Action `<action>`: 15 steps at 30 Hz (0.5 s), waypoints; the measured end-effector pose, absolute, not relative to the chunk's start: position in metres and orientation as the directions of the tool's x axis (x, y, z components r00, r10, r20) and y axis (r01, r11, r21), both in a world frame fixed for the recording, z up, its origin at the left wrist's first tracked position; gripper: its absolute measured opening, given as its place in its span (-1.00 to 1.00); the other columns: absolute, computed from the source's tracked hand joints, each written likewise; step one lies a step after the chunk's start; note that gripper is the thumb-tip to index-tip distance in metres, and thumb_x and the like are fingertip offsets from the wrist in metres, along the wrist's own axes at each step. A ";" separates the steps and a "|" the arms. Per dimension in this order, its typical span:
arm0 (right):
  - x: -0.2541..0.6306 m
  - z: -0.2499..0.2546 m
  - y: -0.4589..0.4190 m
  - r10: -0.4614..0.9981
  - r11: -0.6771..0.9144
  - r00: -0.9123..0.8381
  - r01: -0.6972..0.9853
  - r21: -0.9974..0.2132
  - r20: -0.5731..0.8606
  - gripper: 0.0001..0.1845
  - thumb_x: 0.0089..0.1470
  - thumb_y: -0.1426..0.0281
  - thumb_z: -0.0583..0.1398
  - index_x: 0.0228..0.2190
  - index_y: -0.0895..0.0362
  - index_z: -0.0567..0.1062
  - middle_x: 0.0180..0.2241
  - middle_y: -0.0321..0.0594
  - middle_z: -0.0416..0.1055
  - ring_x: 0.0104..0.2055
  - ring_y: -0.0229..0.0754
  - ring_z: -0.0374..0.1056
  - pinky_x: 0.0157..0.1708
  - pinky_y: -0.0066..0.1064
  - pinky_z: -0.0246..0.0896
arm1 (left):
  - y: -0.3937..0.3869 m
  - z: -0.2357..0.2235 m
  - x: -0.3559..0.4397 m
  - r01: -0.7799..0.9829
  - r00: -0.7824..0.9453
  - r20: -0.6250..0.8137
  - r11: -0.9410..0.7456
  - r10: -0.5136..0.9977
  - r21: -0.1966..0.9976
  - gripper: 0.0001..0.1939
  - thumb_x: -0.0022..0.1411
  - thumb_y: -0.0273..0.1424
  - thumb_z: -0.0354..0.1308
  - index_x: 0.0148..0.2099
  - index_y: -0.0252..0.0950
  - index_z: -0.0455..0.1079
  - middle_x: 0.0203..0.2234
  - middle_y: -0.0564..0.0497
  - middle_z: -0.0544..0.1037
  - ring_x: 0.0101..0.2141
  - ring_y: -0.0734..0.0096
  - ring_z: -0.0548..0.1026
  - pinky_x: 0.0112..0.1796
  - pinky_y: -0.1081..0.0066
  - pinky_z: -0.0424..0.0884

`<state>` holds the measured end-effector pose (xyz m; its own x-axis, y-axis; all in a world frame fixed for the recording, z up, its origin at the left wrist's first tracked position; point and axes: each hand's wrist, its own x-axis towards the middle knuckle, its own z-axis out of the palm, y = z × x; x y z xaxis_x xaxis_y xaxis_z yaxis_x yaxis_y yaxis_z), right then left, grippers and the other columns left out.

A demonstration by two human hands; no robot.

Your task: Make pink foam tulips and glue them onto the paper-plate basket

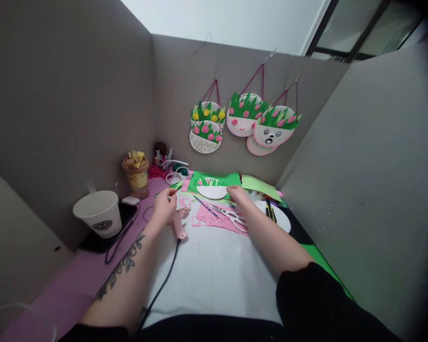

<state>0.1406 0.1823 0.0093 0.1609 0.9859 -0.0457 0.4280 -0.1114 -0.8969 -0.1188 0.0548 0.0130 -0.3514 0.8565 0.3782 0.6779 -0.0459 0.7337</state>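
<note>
Your left hand [166, 202] pinches a thin green strip [176, 186] near the desk's far edge, above the pink glue gun [179, 227], while your right hand [238, 194] presses with narrow fingers on the half paper plate [211, 192] with green foam, so gluing seems the step in hand. The next move needs the strip laid exactly on the plate; the scissors [231, 217] and pink foam sheet [214, 219] lie just beside, the paper cup [99, 213] is well apart at the left edge.

cup [99, 212] near left, on tray [92, 243] | jar [137, 176] behind cup | glue gun [179, 225] centre | scissors [232, 217] right of gun | paper plate [211, 191] far centre | hanging plates [243, 121] on far wall
</note>
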 end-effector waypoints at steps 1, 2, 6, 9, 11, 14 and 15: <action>0.142 0.012 0.172 0.994 -0.067 0.109 0.443 -0.894 -0.020 -0.85 0.01 0.41 0.20 -0.33 0.21 0.49 -0.48 -0.25 0.44 -0.46 -0.25 0.34 -0.50 -0.50 0.21 | 0.053 0.015 -0.123 0.728 -0.328 0.377 -0.023 0.866 0.685 -0.74 0.15 -0.42 -0.02 -0.16 -0.33 0.43 -0.28 -0.14 0.56 -0.28 0.22 0.50 -0.23 0.32 0.38; 0.142 0.013 0.160 0.998 -0.025 0.056 0.455 -0.890 0.001 -0.87 -0.01 0.41 0.20 -0.37 0.19 0.49 -0.50 -0.26 0.44 -0.47 -0.25 0.32 -0.51 -0.50 0.18 | 0.052 0.016 -0.127 0.779 -0.300 0.370 0.002 0.879 0.627 -0.76 0.16 -0.40 -0.01 -0.20 -0.31 0.45 -0.31 -0.13 0.57 -0.29 0.20 0.50 -0.24 0.33 0.37; 0.128 0.015 0.098 0.945 0.247 -0.315 0.511 -0.823 0.088 -0.88 -0.02 0.39 0.17 -0.45 0.15 0.52 -0.48 -0.28 0.44 -0.44 -0.24 0.31 -0.47 -0.48 0.15 | 0.045 0.014 -0.144 0.892 -0.240 0.253 0.110 0.937 0.438 -0.85 0.08 -0.47 0.05 -0.39 -0.29 0.46 -0.46 -0.14 0.56 -0.38 0.15 0.51 -0.33 0.33 0.34; 0.105 0.015 0.049 0.721 0.597 -0.683 0.522 -0.609 0.121 -0.86 0.01 0.38 0.18 -0.38 0.16 0.53 -0.36 -0.19 0.46 -0.34 -0.20 0.33 -0.33 -0.42 0.16 | 0.041 0.012 -0.157 0.894 -0.286 0.190 0.191 0.939 0.406 -0.88 -0.02 -0.55 0.12 -0.44 -0.30 0.47 -0.52 -0.14 0.55 -0.41 0.14 0.50 -0.36 0.33 0.34; 0.089 0.014 0.024 0.577 0.737 -0.809 0.453 -0.502 0.116 -0.77 0.04 0.32 0.21 -0.24 0.14 0.53 -0.27 -0.13 0.45 -0.24 -0.14 0.32 -0.26 -0.38 0.16 | 0.037 0.014 -0.165 0.883 -0.311 0.171 0.218 0.935 0.416 -0.88 -0.01 -0.55 0.14 -0.42 -0.29 0.49 -0.52 -0.11 0.55 -0.40 0.15 0.51 -0.35 0.33 0.35; 0.072 0.010 0.005 0.511 0.820 -0.843 0.421 -0.387 0.166 -0.75 0.07 0.28 0.20 -0.23 0.14 0.52 -0.24 -0.10 0.42 -0.21 -0.10 0.30 -0.23 -0.34 0.15 | 0.032 0.024 -0.169 0.721 -0.397 0.279 0.109 0.874 0.685 -0.92 0.10 -0.45 0.18 -0.33 -0.32 0.49 -0.41 -0.07 0.55 -0.30 0.18 0.50 -0.26 0.30 0.40; 0.069 0.008 0.003 0.513 0.829 -0.835 0.423 -0.365 0.199 -0.77 0.08 0.29 0.19 -0.23 0.14 0.51 -0.24 -0.10 0.42 -0.21 -0.11 0.29 -0.21 -0.34 0.15 | 0.031 0.028 -0.168 0.638 -0.432 0.332 0.024 0.839 0.770 -0.84 0.16 -0.39 0.18 -0.21 -0.34 0.47 -0.29 -0.07 0.54 -0.24 0.20 0.49 -0.22 0.27 0.42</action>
<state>0.0689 0.0027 0.0075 -0.8350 0.5131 0.1989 0.4226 0.8294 -0.3654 -0.1680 0.0315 0.0283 -0.4320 0.8385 0.3320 0.6376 0.0237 0.7700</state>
